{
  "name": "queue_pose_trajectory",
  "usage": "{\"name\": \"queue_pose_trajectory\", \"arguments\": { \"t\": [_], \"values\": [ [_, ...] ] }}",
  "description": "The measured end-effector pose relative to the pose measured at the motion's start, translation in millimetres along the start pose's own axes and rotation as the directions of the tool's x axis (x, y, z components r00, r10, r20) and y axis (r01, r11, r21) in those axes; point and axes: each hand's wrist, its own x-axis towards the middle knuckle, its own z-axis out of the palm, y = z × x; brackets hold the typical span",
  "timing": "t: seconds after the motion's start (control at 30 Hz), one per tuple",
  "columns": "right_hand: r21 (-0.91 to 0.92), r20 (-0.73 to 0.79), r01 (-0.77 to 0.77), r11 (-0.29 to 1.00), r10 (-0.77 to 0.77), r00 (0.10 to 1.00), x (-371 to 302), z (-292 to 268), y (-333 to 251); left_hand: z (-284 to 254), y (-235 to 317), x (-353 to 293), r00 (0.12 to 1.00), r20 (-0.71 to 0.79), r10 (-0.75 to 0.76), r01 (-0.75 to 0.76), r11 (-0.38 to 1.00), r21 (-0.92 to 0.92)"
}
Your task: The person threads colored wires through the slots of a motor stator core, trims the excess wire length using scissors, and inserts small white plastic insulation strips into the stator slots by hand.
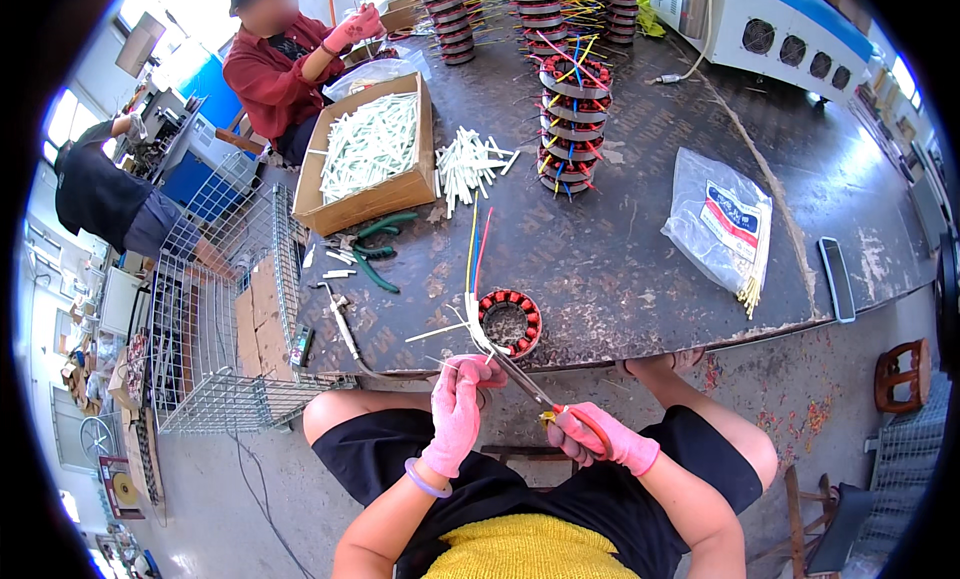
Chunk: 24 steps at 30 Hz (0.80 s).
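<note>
Seen from above, two forearms are raised from the lower edge over the lap of a seated person, both hands in pink gloves. The left hand (458,407) is held upright, its fingers pinched shut around a thin bundle of wires (472,279) in white sleeving; the wires run up from the fingers across the table edge, yellow, blue and red at the far end. The right hand (598,435) is curled closed around the red and yellow handles of a pair of scissors (530,387), whose blades are angled up and left to meet the wires just beside the left fingertips. A round stator (510,322) with red windings is set on the dark table (640,259), just beyond the hands. Farther back, a cardboard box (372,154) of white sleeves and a stack of stators (572,129) are seen.
</note>
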Motion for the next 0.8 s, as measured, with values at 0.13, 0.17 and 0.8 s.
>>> {"name": "queue_pose_trajectory", "arguments": {
  "t": [0.13,0.17,0.8],
  "values": [
    [-0.05,-0.112,0.002,0.999,-0.007,0.994,-3,11,-11,1,1,0,0.999,-0.025,-0.026,0.025,1.0,-0.016],
    [-0.044,-0.104,-0.001,0.999,-0.004,0.995,-3,9,-9,2,1,1,0.999,-0.033,-0.039,0.038,0.999,-0.03],
    [0.202,-0.034,0.095,0.975,-0.09,0.995,20,28,16,-1,-1,4,0.997,0.008,-0.077,0.077,0.995,-0.065]
  ]
}}
